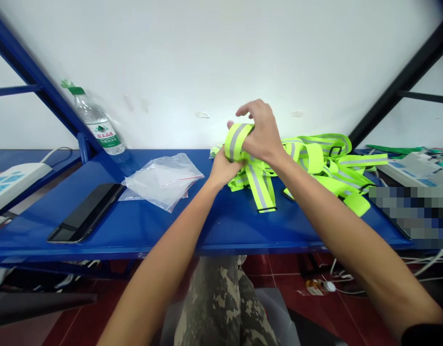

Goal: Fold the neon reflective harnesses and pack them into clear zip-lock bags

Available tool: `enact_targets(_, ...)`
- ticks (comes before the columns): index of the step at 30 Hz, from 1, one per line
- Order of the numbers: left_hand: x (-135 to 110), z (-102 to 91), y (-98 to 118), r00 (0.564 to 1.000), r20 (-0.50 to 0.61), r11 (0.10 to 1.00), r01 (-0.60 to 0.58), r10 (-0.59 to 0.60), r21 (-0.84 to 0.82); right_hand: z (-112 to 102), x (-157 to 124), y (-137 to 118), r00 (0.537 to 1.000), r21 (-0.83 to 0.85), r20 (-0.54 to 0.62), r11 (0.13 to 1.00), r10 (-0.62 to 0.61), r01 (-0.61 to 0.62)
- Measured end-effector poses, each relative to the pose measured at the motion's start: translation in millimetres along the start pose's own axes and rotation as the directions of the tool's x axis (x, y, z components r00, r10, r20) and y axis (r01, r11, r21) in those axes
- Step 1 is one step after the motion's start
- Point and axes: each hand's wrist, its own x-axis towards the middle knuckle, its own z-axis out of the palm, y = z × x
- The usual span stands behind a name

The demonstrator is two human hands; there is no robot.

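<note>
A neon yellow-green reflective strap [237, 139] with a grey stripe loops around in front of my hands, just above the table. My left hand [223, 169] is closed on the lower part of this strap. Inside the loop, the lower part of my right hand [263, 132] carries the strap, its upper fingers curled and raised. Part of that hand's grip is hidden by the band. Below my hands hangs a strap end with a black buckle [267, 209]. A tangled pile of similar straps [325, 163] lies to the right, partly behind my right forearm.
Clear zip bags [163, 180] and a black phone [86, 214] lie on the blue table [221, 230] at the left. A water bottle [98, 122] leans at the back left. Power strips [17, 182] and cables flank both sides; blue and black frame bars rise at the edges.
</note>
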Motion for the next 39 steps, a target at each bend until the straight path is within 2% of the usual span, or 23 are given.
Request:
enact_targets(2, 4.7, -8.0, -7.9, 0.984, -0.158, 0.990, -0.057, 0.077, 0.132, -8.5, -13.9, 1.3, 0.982, -0.031, 0.190, 0.999, -0.018, 0.024)
enact_targets(5, 7.4, -19.0, -9.6, 0.921, -0.338, 0.952, -0.094, 0.194, 0.291, -20.0, -31.4, 8.9, 0.886, -0.038, 0.459, 0.998, 0.060, -0.048)
enact_targets(8, 7.7, -24.3, -4.4, 0.860, -0.452, 0.934, -0.071, 0.235, 0.350, -22.9, -43.3, 18.1, 0.802, -0.012, 0.582, 0.987, 0.135, -0.158)
enact_targets(10, 8.2, -25.2, -1.1, 0.835, -0.493, 0.936, -0.071, 0.246, 0.346, -19.7, -48.0, 23.1, 0.780, 0.003, 0.604, 0.978, 0.164, -0.208)
enact_targets(13, 8.1, -24.7, 2.6, 0.815, -0.513, 0.934, -0.093, 0.271, 0.345, -12.0, -49.9, 30.9, 0.798, -0.091, 0.553, 0.970, 0.239, -0.228)
enact_targets(15, 6.4, -24.4, 5.0, 0.796, -0.528, 0.924, -0.098, 0.296, 0.370, -9.0, -47.4, 38.9, 0.840, -0.214, 0.453, 0.951, 0.299, -0.223)
enact_targets(17, 3.6, -24.4, 7.5, 0.795, -0.513, 0.903, -0.099, 0.325, 0.419, -10.2, -41.5, 49.6, 0.887, -0.303, 0.305, 0.918, 0.346, -0.254)
enact_targets(19, 0.5, -24.8, 9.2, 0.828, -0.450, 0.873, -0.093, 0.335, 0.479, -16.4, -32.1, 61.2, 0.920, -0.313, 0.125, 0.895, 0.371, -0.319)
enact_targets(21, -1.8, -25.6, 9.5, 0.871, -0.381, 0.842, -0.065, 0.310, 0.536, -26.4, -20.6, 70.5, 0.922, -0.268, -0.054, 0.884, 0.382, -0.382)
enact_targets(24, -3.5, -27.6, 6.9, 0.906, -0.339, 0.816, -0.011, 0.252, 0.577, -42.2, -5.5, 74.1, 0.923, -0.196, -0.209, 0.911, 0.324, -0.364)
enact_targets(26, -3.3, -29.1, 3.9, 0.899, -0.357, 0.824, -0.007, 0.253, 0.566, -48.1, -0.9, 68.9, 0.954, -0.175, -0.203, 0.950, 0.222, -0.258)
enact_targets(29, -1.6, -30.8, -0.4, 0.856, -0.419, 0.843, -0.037, 0.304, 0.536, -46.0, -4.5, 56.1, 0.995, -0.101, -0.002, 0.990, 0.098, -0.098)
enact_targets(31, 0.5, -31.2, -3.1, 0.833, -0.459, 0.865, -0.046, 0.309, 0.499, -39.3, -11.7, 48.5, 0.981, -0.026, 0.173, 0.996, 0.087, -0.084)
enact_targets(33, 2.8, -30.8, -6.0, 0.838, -0.469, 0.897, -0.055, 0.280, 0.438, -32.0, -19.2, 43.2, 0.955, -0.009, 0.274, 0.994, 0.111, -0.113)
enact_targets(36, 4.4, -28.5, -10.4, 0.910, -0.343, 0.932, -0.108, 0.233, 0.347, -26.4, -25.7, 37.9, 0.954, -0.104, 0.260, 0.986, 0.152, -0.129)
enact_targets(39, 2.5, -24.8, -9.9, 0.960, -0.126, 0.928, -0.201, 0.251, 0.314, -29.8, -24.1, 34.8, 0.980, -0.160, 0.114, 0.977, 0.161, -0.141)
